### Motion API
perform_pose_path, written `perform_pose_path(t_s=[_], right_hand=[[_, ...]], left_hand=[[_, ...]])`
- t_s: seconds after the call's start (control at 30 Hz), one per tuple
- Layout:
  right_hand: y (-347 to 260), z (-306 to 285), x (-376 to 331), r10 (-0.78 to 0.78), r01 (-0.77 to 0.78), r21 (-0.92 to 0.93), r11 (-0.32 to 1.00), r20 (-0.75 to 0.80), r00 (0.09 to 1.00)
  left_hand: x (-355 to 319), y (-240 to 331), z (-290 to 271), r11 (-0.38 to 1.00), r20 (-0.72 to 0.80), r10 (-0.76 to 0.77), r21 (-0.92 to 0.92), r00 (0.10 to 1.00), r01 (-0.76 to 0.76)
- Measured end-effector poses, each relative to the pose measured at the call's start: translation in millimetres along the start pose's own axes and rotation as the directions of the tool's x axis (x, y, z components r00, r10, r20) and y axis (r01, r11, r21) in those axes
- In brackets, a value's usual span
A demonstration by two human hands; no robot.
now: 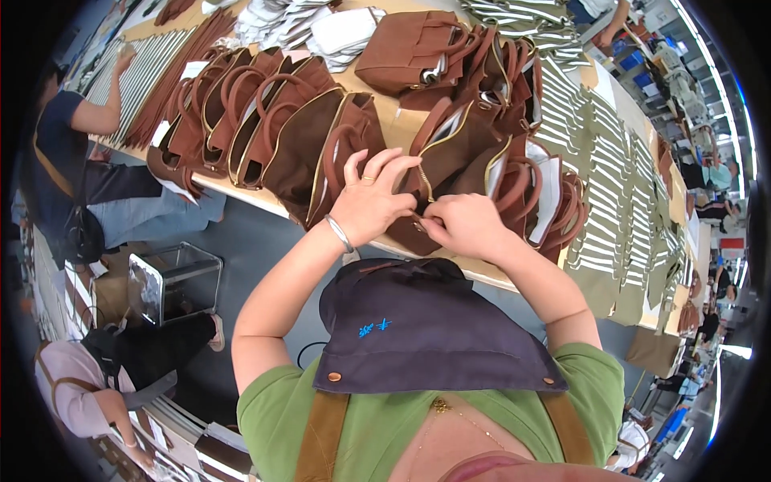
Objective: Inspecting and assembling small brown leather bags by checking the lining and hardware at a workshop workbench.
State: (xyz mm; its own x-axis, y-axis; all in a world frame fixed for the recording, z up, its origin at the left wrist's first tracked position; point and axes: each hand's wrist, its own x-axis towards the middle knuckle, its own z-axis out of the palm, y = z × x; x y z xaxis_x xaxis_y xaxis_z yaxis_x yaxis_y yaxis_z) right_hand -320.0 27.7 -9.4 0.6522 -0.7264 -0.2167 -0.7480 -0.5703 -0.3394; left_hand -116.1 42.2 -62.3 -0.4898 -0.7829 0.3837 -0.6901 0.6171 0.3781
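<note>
Straight ahead of me, an unzipped brown handbag (466, 161) with a gold zipper lies on the table's near edge. My left hand (371, 197), with a ring and a silver bangle, is at its near left end. Thumb and forefinger are closed at the bag's edge while the other fingers lift away. My right hand (467, 225) pinches the end of the bag just beside it, by the zipper's end. Whatever small part lies between the fingertips is mostly hidden. Left of my hands stands another open brown handbag (309, 153), its zipper parted.
More brown handbags (241, 104) crowd the left, another handbag (414, 48) lies farther back. Olive-and-white strips (610, 201) cover the right of the table. White pieces (345, 36) are piled at the back. A person (72, 153) works at the left; a clear bin (177, 281) stands on the floor.
</note>
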Motion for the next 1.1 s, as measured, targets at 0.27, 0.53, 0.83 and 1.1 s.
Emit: perform_pose_path(t_s=[0.27,0.53,0.83,1.1], right_hand=[[-1,30,26,-0.162,0.112,0.375,0.92,0.102,0.982],[-2,16,65,-0.04,0.094,-0.115,0.989,0.403,0.914],[28,30,61,-0.216,-0.398,0.846,0.354,0.488,0.846],[3,-6,42,-0.521,0.55,0.404,0.731,-0.19,0.832]], left_hand=[[-47,8,-4,0.958,0.007,-0.263,-0.116,0.965,0.262],[-62,39,34,0.759,-0.415,-0.63,-0.509,0.656,0.406],[-66,62,42,0.418,-0.088,-0.811,-0.779,0.579,0.468],[-66,66,38,0.227,0.02,-0.805,-0.913,0.593,0.339]])
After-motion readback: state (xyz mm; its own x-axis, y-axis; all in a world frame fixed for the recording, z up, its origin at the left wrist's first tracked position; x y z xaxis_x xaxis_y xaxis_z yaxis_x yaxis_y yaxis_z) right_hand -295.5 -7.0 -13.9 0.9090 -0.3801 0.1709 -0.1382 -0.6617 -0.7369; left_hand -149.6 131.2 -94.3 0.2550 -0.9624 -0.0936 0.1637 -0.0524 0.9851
